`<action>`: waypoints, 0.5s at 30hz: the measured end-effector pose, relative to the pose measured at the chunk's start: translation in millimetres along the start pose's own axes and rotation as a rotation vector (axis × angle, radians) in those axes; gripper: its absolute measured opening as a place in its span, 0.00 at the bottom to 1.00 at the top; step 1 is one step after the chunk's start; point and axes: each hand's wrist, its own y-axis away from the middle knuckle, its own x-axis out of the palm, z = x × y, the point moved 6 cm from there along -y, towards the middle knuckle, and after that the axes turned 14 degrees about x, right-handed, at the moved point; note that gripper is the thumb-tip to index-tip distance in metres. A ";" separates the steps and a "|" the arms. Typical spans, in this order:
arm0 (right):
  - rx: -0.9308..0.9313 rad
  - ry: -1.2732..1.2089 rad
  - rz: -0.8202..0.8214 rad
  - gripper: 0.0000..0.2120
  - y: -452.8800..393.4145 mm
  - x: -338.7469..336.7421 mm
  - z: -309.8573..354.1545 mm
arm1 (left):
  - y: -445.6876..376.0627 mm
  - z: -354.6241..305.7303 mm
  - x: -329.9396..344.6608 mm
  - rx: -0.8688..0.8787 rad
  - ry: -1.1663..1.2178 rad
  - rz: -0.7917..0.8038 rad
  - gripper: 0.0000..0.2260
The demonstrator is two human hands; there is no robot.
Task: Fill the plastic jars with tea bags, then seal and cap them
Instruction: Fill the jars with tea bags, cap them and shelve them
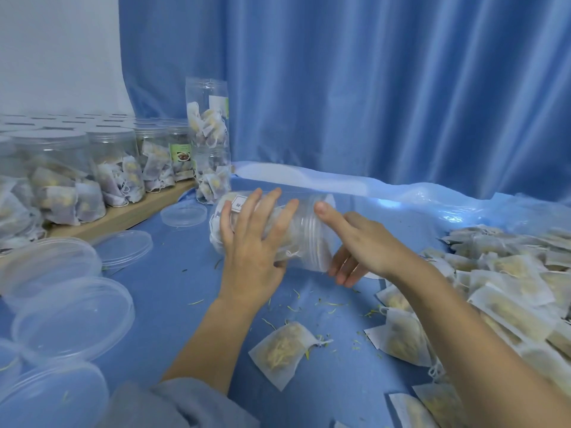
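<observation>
Both hands hold one clear plastic jar point(296, 230) tipped on its side at the middle of the frame, its threaded mouth pointing right and its base pointing left. Spread over the jar's body, the left hand point(250, 242) grips it from the near side, fingers reaching over the top and thumb tucked below. At the open mouth, the right hand point(361, 245) has its thumb laid on top of the threaded rim and its fingers curved under the rim, so it grasps the jar's neck. Tea bags show through the jar wall, and a white label point(241, 202) sits near its base.

Behind the jar, in the upper middle, two more filled jars stand stacked, the upper one point(207, 112) on the lower one point(213, 177). A row of capped, filled jars point(102, 168) lines a wooden board point(123, 216) at the left. Clear lids point(71, 316) lie scattered along the lower left, and a single one point(183, 214) rests just left of the held jar. Loose tea bags are heaped in a pile point(506, 288) at the right, and a single tea bag point(285, 350) lies apart at lower centre on the blue tablecloth point(173, 288). Blue curtains point(370, 88) fill the background.
</observation>
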 end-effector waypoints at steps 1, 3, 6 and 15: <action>0.004 0.040 0.011 0.50 0.5 -1.0 -2.1 | -0.2 0.0 0.5 0.008 -0.018 -0.002 0.42; -0.071 0.087 0.000 0.54 -1.9 -4.8 1.2 | 0.9 2.7 1.6 -0.023 -0.010 0.016 0.44; -0.378 0.140 0.075 0.53 9.2 1.1 16.9 | 5.8 9.0 4.9 -0.145 0.084 0.069 0.46; -0.335 0.050 -0.267 0.45 7.9 -2.2 20.9 | -0.5 5.1 -0.5 -0.189 0.026 -0.044 0.42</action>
